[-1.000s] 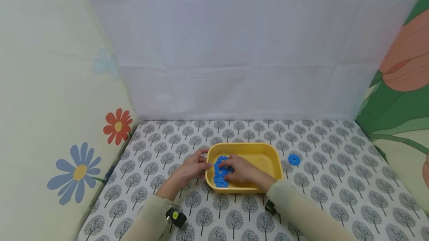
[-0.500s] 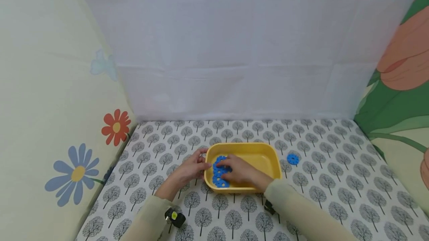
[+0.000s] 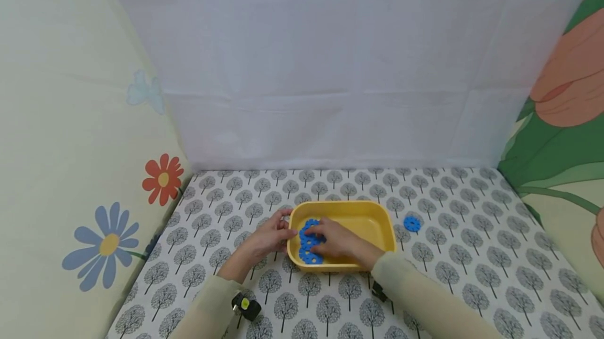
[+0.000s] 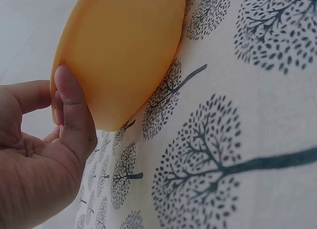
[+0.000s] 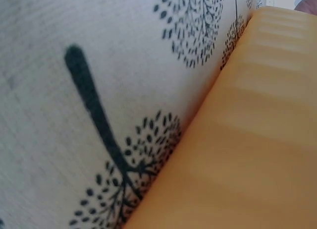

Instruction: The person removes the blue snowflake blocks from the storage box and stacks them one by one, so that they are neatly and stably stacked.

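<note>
A yellow tray (image 3: 373, 208) stands on the cloth, its outer wall also filling much of the right wrist view. At the left end my left hand (image 3: 271, 234) grips the rim, thumb and fingers on either side of the tray wall (image 4: 119, 45). Several blue notched plastic discs (image 3: 308, 242) lie gathered in the tray's left part. Over them my right hand (image 3: 337, 239) reaches in, fingertips and thumb bent round the discs, a blue disc showing between. Its palm side is hidden.
One more blue disc (image 3: 412, 223) lies flat on the tree-patterned cloth (image 3: 453, 271), right of the tray. A white sheet (image 3: 292, 66) hangs behind the table, and patterned panels stand at both sides.
The whole view has shifted slightly. Both hands stay almost where they were, and the discs at the front of the tray have moved very little.
</note>
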Demonstrator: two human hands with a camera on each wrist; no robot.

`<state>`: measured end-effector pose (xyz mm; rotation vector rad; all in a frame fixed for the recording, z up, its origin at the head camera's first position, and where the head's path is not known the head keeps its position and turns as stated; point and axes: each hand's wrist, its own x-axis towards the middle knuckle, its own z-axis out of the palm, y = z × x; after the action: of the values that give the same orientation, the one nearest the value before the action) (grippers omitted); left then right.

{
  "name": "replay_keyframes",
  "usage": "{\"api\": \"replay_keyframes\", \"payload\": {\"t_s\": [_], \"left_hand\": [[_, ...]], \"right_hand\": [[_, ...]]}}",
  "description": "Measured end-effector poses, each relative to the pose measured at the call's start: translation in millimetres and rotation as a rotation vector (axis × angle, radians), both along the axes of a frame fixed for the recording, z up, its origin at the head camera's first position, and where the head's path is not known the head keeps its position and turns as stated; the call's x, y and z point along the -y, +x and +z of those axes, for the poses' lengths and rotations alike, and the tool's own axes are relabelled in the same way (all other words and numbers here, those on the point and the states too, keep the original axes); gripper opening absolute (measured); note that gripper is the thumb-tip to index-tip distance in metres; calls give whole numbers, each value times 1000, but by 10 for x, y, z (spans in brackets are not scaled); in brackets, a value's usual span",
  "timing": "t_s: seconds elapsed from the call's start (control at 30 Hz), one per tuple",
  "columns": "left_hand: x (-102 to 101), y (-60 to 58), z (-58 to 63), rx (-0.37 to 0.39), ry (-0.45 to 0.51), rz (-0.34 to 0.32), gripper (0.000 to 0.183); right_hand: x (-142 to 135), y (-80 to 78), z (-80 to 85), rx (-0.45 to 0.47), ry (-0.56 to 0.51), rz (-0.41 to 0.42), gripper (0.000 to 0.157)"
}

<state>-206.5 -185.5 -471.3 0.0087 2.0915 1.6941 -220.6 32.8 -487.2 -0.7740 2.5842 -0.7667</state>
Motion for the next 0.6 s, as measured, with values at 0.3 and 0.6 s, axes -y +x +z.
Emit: {"api": "replay_keyframes", "payload": {"t_s": [0.3,0.6], "left_hand": [[8,4,7,-4,8,-5,63],[-4,14,16,-1,3,12,64]], "right_hand": [[11,3,20,-25,-32,16,37],[-4,2,27,-72,-67,18,39]]}}
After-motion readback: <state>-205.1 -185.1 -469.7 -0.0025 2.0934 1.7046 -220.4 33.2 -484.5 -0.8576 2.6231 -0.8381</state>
